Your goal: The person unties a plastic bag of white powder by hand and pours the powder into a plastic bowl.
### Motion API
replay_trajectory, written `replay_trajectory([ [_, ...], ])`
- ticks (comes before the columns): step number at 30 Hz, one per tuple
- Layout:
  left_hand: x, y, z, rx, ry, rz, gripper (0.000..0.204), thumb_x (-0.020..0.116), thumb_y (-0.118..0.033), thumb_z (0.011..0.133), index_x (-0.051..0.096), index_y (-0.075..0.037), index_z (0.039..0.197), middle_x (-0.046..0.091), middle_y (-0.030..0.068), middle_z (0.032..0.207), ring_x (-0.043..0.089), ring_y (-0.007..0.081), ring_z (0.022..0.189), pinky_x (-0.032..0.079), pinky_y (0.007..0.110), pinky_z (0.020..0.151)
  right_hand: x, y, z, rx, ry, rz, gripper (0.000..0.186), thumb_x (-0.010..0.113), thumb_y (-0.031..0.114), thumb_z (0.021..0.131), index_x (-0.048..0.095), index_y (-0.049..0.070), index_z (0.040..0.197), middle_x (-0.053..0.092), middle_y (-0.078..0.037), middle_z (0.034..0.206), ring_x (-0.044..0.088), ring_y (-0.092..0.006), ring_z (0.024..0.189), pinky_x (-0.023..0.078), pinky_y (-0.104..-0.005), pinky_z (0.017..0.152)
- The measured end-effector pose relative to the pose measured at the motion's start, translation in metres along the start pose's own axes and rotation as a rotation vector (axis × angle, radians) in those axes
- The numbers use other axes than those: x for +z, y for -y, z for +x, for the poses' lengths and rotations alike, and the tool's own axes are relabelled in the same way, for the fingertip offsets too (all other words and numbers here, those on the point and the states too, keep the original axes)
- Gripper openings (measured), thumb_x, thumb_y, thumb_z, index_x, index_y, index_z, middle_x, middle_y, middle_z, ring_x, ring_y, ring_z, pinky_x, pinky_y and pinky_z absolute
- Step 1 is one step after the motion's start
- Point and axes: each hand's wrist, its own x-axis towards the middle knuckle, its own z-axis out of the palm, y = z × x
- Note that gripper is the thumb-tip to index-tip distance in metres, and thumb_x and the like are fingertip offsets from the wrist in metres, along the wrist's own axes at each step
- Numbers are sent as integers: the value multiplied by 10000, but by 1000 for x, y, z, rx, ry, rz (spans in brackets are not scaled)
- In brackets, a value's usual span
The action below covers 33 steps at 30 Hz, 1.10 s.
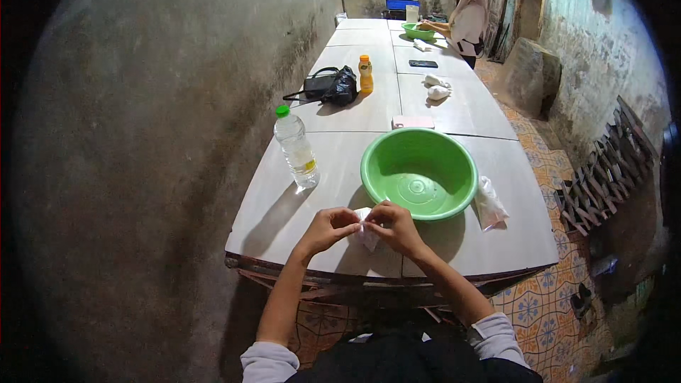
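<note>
Near the table's front edge, my left hand (330,230) and my right hand (395,228) meet at the top of a small plastic bag (367,237) with something whitish in it. Both hands are closed, thumbs and fingertips pinching the bag's upper part from either side. Just beyond my right hand stands a large green basin (418,174) with nothing in it. Right of the basin, a second plastic bag of white contents (489,204) lies on the table. A clear water bottle with a green cap (296,149) stands upright beyond my left hand.
Farther along the white table (269,230) are a black bag (333,86), an orange bottle (365,75), a pink flat object (413,122), white bundles (438,91) and a phone (423,64). At the far right, another person (468,18) works over a green bowl (417,31). A wall borders the left.
</note>
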Motion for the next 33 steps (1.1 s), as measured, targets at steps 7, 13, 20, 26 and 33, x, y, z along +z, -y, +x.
replay_trajectory([
  [7, 13, 7, 5, 289, -167, 312, 186, 689, -74, 726, 579, 10, 849, 615, 75, 783, 611, 141, 725, 496, 268, 688, -1, -6, 1, -30, -12, -62, 115, 672, 31, 752, 606, -30, 825, 556, -68, 821, 573, -120, 743, 480, -242, 672],
  [13, 24, 14, 10, 448, -282, 536, 244, 673, -41, 678, 516, -6, 862, 523, 117, 776, 560, 243, 710, 462, 332, 657, 0, -13, 1, -25, -32, -21, 115, 661, 17, 750, 607, -34, 838, 559, -72, 837, 577, -125, 752, 478, -247, 670],
  [20, 26, 10, 6, 493, -266, 619, 210, 648, -33, 693, 505, -24, 846, 526, 102, 756, 556, 255, 703, 439, 349, 661, -6, 4, 12, -76, 34, -269, 94, 654, 23, 707, 604, -25, 772, 573, -132, 771, 594, -244, 709, 479, -322, 647],
  [26, 22, 11, 6, 446, -173, 787, 243, 637, -58, 707, 481, -29, 891, 523, 123, 831, 540, 314, 796, 424, 392, 708, -9, 14, 35, -154, 289, -545, 201, 621, 155, 707, 594, -44, 704, 562, -210, 722, 577, -359, 774, 455, -424, 681],
  [33, 17, 12, 5, 504, -98, 751, 322, 643, 18, 642, 474, 0, 915, 522, 149, 853, 538, 341, 817, 441, 400, 715, -16, 18, 41, -184, 637, -745, 281, 583, 224, 792, 580, -57, 794, 567, -211, 810, 575, -351, 821, 457, -414, 711],
])
